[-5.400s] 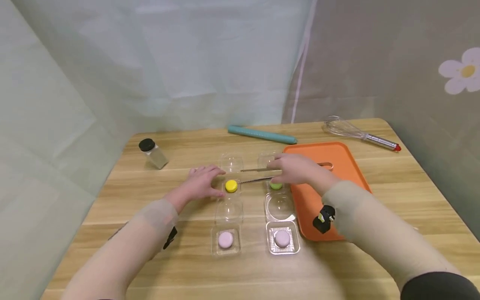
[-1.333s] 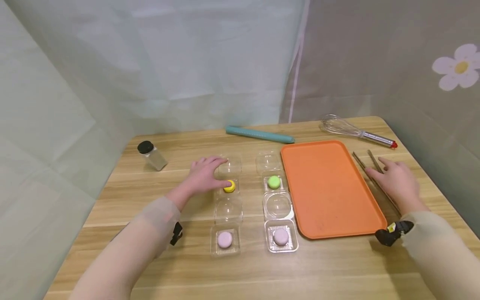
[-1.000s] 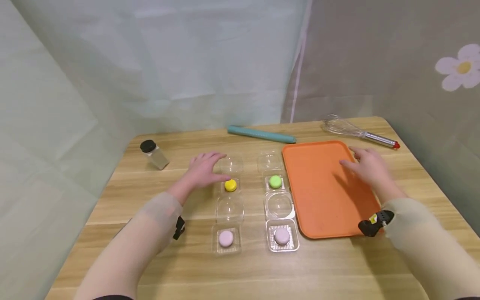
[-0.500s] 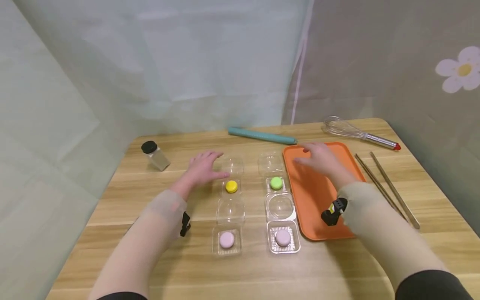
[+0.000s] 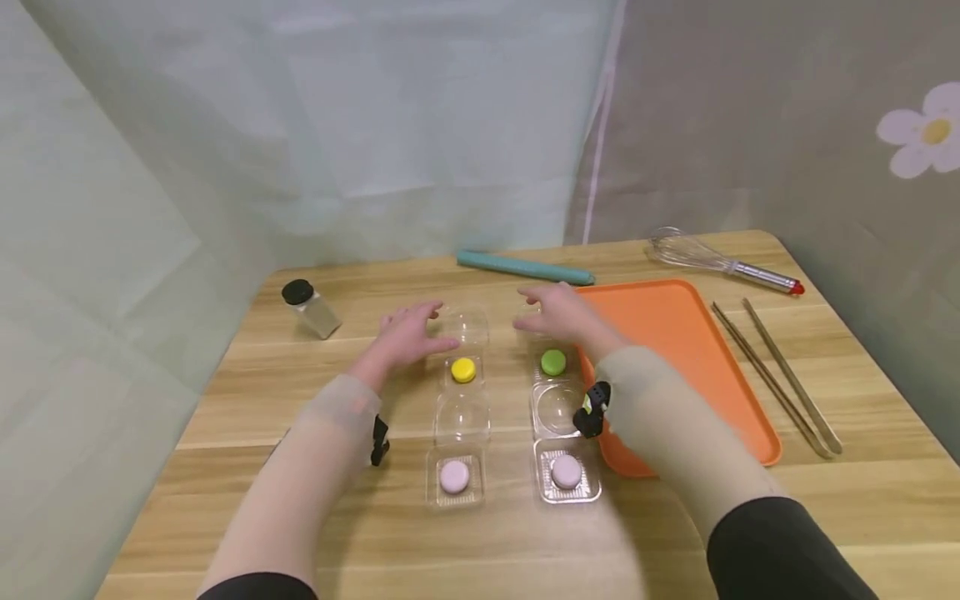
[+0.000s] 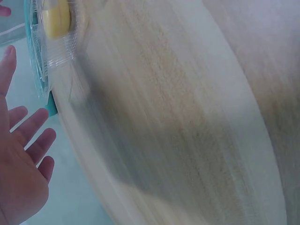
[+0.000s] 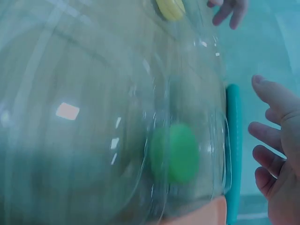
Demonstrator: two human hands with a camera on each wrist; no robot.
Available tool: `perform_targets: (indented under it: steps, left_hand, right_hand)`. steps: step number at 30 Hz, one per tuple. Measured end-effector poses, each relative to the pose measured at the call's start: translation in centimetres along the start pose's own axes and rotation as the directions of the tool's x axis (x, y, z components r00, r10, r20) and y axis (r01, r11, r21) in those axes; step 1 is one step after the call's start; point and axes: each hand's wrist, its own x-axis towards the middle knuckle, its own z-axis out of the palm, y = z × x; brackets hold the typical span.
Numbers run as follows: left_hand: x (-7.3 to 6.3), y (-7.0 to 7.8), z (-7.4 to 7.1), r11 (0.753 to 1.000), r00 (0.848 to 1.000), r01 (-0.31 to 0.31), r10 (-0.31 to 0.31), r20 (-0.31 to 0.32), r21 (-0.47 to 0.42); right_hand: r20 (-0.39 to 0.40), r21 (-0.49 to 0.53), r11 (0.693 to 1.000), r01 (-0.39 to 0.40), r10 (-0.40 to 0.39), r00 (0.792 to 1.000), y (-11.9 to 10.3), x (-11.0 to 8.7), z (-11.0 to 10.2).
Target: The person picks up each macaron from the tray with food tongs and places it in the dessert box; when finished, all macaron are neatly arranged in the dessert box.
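Two clear plastic clamshell boxes stand with lids open behind two more like them. The back left box holds a yellow macaron. A green macaron sits in the back right one, and a lilac macaron and another lilac macaron lie in the front boxes. My left hand hovers beside the back left box, fingers spread, holding nothing. Over the raised lid of the green macaron's box is my right hand, thumb and fingers apart, also holding nothing; whether it touches the lid cannot be told.
An orange tray lies under my right forearm. Metal tongs rest right of it, with a whisk behind. A teal rolling pin lies at the back, and a black-capped shaker jar lies on the left.
My right hand held the tongs over the boxes, laid them right of the tray, then swung left across the tray to the green macaron's box. My left hand stayed near the yellow one.
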Motion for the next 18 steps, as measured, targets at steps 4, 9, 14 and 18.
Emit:
perform_targets:
  steps: [4, 9, 14, 18]
  left_hand:
    - [0.3, 0.1, 0.4, 1.0, 1.0, 0.002, -0.002, 0.009, -0.019]
    - [0.6, 0.1, 0.6, 1.0, 1.0, -0.004, 0.004, 0.022, -0.003]
    - [0.7, 0.2, 0.7, 1.0, 1.0, 0.001, -0.001, 0.024, -0.007]
    - [0.7, 0.4, 0.8, 1.0, 0.999, -0.009, 0.009, 0.036, 0.0]
  right_hand:
    - [0.043, -0.021, 1.0, -0.003, 0.004, 0.999, -0.8, 1.1, 0.8]
    - [0.1, -0.027, 0.998, -0.055, 0.057, 0.993, -1.9, 1.9, 1.5]
    - [0.125, -0.035, 0.994, -0.103, 0.107, 0.986, -2.5, 2.0, 2.2]
    - [0.127, -0.069, 0.989, -0.132, 0.14, 0.982, -3.0, 2.0, 2.7]
